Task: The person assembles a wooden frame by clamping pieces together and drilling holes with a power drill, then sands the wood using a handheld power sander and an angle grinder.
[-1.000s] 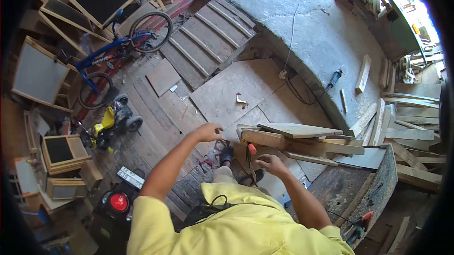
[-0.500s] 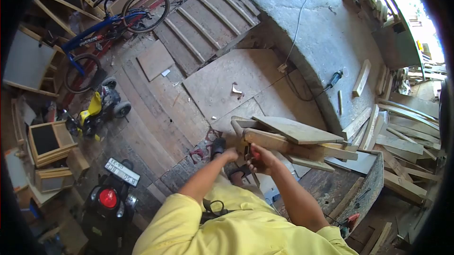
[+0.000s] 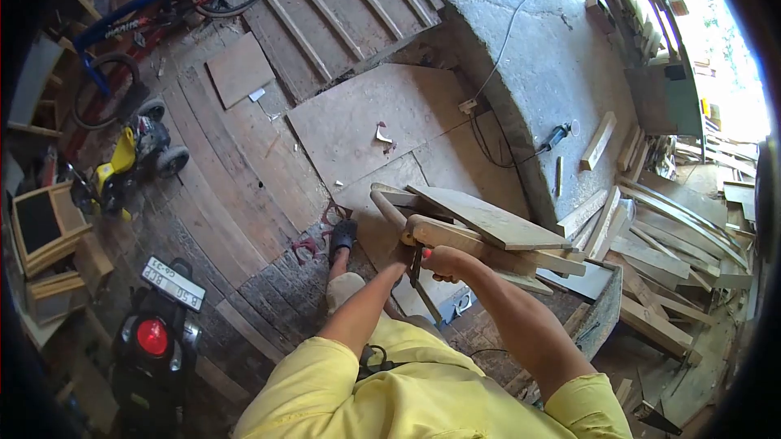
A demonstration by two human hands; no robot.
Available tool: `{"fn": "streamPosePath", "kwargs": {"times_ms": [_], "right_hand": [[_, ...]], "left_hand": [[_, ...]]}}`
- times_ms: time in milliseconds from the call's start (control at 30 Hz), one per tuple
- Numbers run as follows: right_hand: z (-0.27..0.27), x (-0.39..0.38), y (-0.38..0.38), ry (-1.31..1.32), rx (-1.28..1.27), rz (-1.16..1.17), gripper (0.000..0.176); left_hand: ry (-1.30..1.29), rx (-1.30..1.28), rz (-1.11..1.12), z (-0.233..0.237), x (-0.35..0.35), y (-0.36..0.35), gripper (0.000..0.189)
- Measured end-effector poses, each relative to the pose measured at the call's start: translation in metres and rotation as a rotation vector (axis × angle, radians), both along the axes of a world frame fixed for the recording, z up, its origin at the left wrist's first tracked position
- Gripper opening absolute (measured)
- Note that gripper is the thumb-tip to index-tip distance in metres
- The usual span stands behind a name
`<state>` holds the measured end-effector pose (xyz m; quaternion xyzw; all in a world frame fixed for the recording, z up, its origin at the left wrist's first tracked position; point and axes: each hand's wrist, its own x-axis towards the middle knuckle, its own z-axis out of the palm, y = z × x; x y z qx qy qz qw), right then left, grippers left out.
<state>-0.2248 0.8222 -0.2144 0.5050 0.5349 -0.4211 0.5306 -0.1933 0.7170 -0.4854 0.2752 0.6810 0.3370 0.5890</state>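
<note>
My right hand point(image 3: 449, 263) is wrapped around a tool with a red handle point(image 3: 427, 253), whose dark metal part point(image 3: 416, 266) reaches down beside the rounded end of a thick wooden beam point(image 3: 443, 235). My left hand point(image 3: 396, 275) is just below that beam end, left of the tool; its fingers are hidden. A flat wooden board point(image 3: 492, 219) lies tilted across the top of the beam. Behind the beam end, a curved wooden piece point(image 3: 389, 207) sticks out to the left. A thin strip point(image 3: 427, 302) slants down below my right hand.
A motorbike point(image 3: 154, 341), a yellow ride-on toy point(image 3: 118, 158) and a blue bicycle point(image 3: 122, 20) stand to the left. Loose timber point(image 3: 659, 309) is piled at the right. A raised concrete ledge point(image 3: 529, 56) bears a blue power tool point(image 3: 555, 138) with a cord.
The view has shifted, so the surroundings sit further left. My right hand has moved in closer to the beam end, and my left hand has come nearer to it.
</note>
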Motion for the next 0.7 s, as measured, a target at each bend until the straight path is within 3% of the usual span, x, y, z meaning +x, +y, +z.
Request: {"fn": "streamPosePath", "kwargs": {"times_ms": [33, 133, 167, 233, 267, 333, 367, 400, 433, 500, 533, 600, 667, 700], "right_hand": [[0.0, -0.001, -0.001, 0.023, 0.027, 0.135, 0.036], [0.005, -0.001, -0.006, 0.045, 0.119, 0.137, 0.032], [0.004, 0.004, -0.006, 0.042, 0.123, 0.144, 0.032], [-0.01, 0.023, -0.005, 0.107, 0.028, -0.711, 0.027], [-0.018, 0.029, -0.008, 0.1, 0.034, -0.693, 0.027], [-0.036, 0.023, -0.006, -0.028, -0.242, -1.273, 0.025], [-0.038, 0.024, -0.001, -0.034, -0.399, -1.288, 0.029], [-0.043, 0.023, 0.005, -0.047, -0.399, -1.27, 0.029], [-0.036, 0.018, 0.003, -0.08, -0.278, -1.104, 0.03], [-0.02, 0.002, -0.003, -0.101, -0.074, -0.794, 0.032], [-0.021, 0.001, -0.002, -0.107, -0.066, -0.798, 0.032], [-0.027, 0.002, -0.004, -0.049, 0.022, -0.488, 0.032], [-0.032, 0.0, -0.006, 0.02, 0.161, -0.124, 0.025], [-0.033, -0.003, -0.009, -0.016, 0.196, 0.203, 0.02]], "left_hand": [[0.048, 0.028, 0.011, -0.013, 0.007, 0.003, 0.048], [0.301, 0.173, 0.027, -0.097, 0.053, 0.008, 0.048], [0.189, 0.095, 0.033, -0.054, 0.027, 0.008, 0.049], [0.065, 0.003, 0.059, 0.004, -0.007, 0.007, 0.049], [0.041, -0.023, 0.063, 0.021, -0.015, 0.003, 0.049], [-0.001, -0.06, 0.088, 0.034, -0.02, 0.001, 0.049], [-0.011, -0.068, 0.106, 0.035, -0.019, -0.001, 0.049], [-0.108, -0.108, 0.167, 0.033, -0.021, 0.001, 0.049], [-0.212, -0.154, 0.217, 0.025, -0.011, -0.003, 0.049], [-0.199, -0.158, 0.251, -0.001, 0.006, 0.006, 0.049], [-0.178, -0.156, 0.28, -0.008, 0.011, 0.01, 0.049], [-0.222, -0.203, 0.284, 0.006, 0.001, 0.011, 0.047], [-0.097, 0.002, 0.323, -0.015, 0.012, 0.004, 0.045], [-0.116, -0.016, 0.296, -0.017, 0.018, -0.002, 0.045]]}}
